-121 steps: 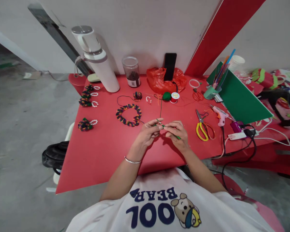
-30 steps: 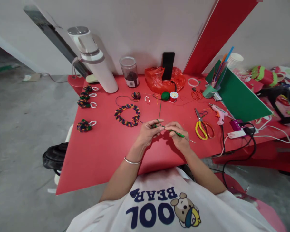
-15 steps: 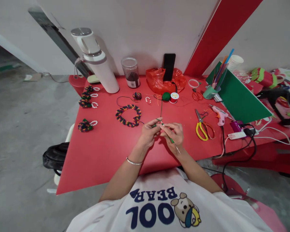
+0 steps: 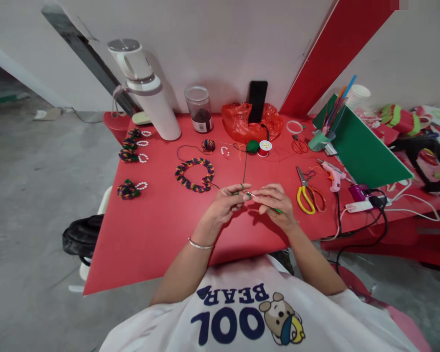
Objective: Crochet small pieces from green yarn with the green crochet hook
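Observation:
Over the front middle of the red table, my left hand (image 4: pixel 230 201) pinches green yarn (image 4: pixel 245 168), which runs back to a dark green yarn ball (image 4: pixel 253 146). Some of the strand loops over its fingers. My right hand (image 4: pixel 276 204) grips a crochet hook (image 4: pixel 253 194) with a silver tip and a green handle part showing under the fingers. The hook's tip meets the yarn at my left fingertips. To the left lies a ring of multicoloured crochet (image 4: pixel 194 175). Behind it rests a small multicoloured yarn ball (image 4: pixel 208 145).
Scissors with yellow and red handles (image 4: pixel 306 193) and a pink glue gun (image 4: pixel 334 176) lie right. Several yarn pieces with white bead loops, one of them (image 4: pixel 129 189) nearer, line the left. A white bottle (image 4: pixel 157 112), jar (image 4: pixel 199 110) and red bag (image 4: pixel 234 123) stand behind.
My right hand has shifted right and turned, so the hook lies flatter, with its tip at my left fingertips. My left hand has moved slightly, still holding the yarn.

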`<state>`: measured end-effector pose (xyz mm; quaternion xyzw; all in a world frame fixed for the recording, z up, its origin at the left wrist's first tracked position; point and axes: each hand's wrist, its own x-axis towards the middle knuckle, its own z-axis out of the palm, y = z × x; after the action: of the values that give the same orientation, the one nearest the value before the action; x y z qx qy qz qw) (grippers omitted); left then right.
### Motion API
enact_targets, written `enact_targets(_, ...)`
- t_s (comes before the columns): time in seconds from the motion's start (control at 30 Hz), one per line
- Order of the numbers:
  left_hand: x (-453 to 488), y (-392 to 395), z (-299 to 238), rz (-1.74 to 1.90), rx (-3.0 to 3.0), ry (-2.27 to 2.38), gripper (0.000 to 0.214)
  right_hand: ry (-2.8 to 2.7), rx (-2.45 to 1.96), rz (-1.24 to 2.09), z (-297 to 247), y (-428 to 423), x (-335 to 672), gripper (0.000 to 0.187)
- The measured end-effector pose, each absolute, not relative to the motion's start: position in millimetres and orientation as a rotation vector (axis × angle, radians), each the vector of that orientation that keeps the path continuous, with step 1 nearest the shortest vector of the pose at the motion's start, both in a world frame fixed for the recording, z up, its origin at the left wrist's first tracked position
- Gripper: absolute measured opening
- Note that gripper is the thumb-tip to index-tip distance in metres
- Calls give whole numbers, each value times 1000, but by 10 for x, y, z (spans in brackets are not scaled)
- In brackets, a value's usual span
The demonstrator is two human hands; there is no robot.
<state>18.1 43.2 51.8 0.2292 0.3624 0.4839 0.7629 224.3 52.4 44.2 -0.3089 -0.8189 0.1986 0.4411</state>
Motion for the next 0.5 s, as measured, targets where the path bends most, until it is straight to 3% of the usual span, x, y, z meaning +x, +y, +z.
enact_targets(0.5, 112, 461, 428, 1012, 569, 841, 42, -2157, -635, 552, 548, 607, 2400, 28)
